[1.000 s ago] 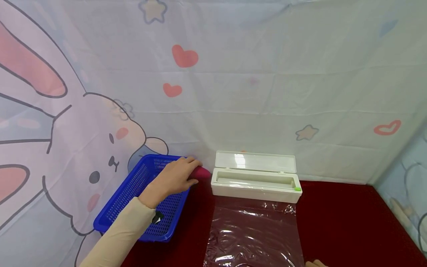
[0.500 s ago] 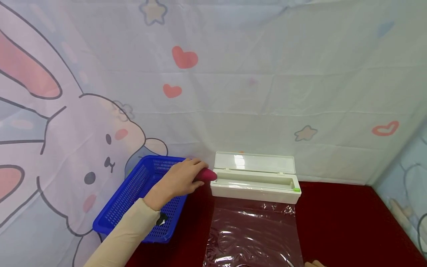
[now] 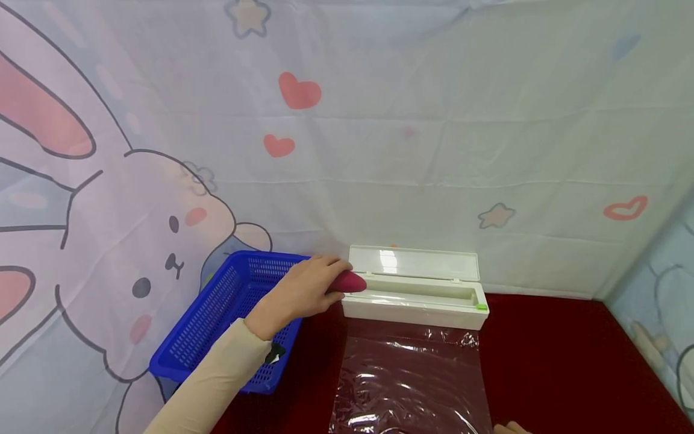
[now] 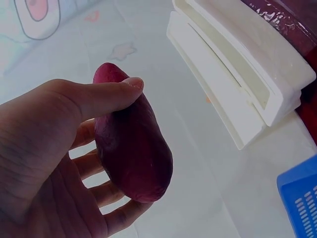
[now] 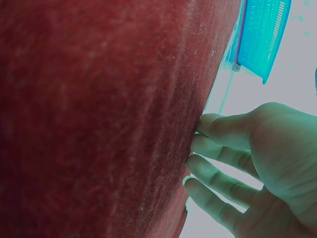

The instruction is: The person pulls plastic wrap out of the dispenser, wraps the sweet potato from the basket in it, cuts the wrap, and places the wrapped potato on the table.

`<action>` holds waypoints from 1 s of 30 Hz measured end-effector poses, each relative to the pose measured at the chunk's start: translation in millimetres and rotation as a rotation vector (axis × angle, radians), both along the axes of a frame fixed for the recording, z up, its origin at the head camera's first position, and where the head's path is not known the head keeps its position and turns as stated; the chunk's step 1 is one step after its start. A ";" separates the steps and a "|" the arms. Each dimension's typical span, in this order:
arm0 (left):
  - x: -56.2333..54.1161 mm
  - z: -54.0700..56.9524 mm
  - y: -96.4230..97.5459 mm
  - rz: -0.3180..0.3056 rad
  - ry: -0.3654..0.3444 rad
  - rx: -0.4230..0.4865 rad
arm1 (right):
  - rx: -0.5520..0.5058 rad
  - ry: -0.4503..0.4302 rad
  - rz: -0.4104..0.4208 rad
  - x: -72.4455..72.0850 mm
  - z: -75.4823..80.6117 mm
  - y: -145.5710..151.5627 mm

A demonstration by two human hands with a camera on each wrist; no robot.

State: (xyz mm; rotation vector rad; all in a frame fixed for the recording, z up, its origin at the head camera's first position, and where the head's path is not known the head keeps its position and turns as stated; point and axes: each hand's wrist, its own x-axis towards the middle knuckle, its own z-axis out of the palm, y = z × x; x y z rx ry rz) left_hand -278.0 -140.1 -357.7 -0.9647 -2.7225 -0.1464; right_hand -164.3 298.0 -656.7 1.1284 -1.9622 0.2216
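In my left hand (image 3: 309, 286) I hold a dark magenta sweet potato (image 4: 133, 144), thumb across its front and fingers curled behind it. In the head view it overlaps the left end of a white cling film dispenser (image 3: 414, 316), whose lid is up. A sheet of clear cling film (image 3: 412, 380) runs from the dispenser toward me over the dark red cloth. Only part of my right hand (image 3: 511, 428) shows at the bottom edge, beside the film's right side. The right wrist view has that hand (image 5: 247, 163) with fingers extended, tips right at the cloth.
A blue perforated basket (image 3: 203, 319) stands to the left, partly behind my left forearm, with a small dark item (image 3: 275, 352) in it. A printed curtain (image 3: 412, 132) rises close behind the dispenser. Red cloth (image 3: 553, 355) extends to the right.
My left hand has moved right with the sweet potato, from the basket's edge to the dispenser's left end. My right hand has stayed about where it was.
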 end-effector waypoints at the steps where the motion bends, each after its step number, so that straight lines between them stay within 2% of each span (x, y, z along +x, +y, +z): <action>1: -0.2 0.3 1.4 -0.001 -0.005 0.001 | 0.012 -0.011 -0.013 0.9 1.4 1.0; 5: -2.0 -0.2 7.8 -0.014 -0.003 0.002 | 0.030 -0.040 -0.053 3.6 3.9 3.3; 7: -2.6 -0.8 10.9 -0.022 0.002 0.002 | 0.054 -0.024 -0.033 3.0 3.8 5.0; 9: -2.7 -1.4 13.3 -0.029 -0.001 0.005 | 0.063 -0.037 -0.058 5.2 2.5 6.0; 14: -1.2 -2.2 17.0 -0.032 -0.015 0.015 | 0.030 -0.072 -0.103 9.0 -0.7 6.0; 20: -0.6 -3.2 22.2 -0.045 -0.003 0.019 | -0.019 -0.050 -0.055 8.9 5.1 1.9; 27: 0.9 -5.4 27.6 -0.050 0.015 -0.003 | -0.035 -0.161 -0.099 18.8 14.5 -2.4; 30: 0.9 -6.9 30.1 -0.057 0.019 -0.006 | -0.044 -0.171 -0.097 19.2 15.8 -3.6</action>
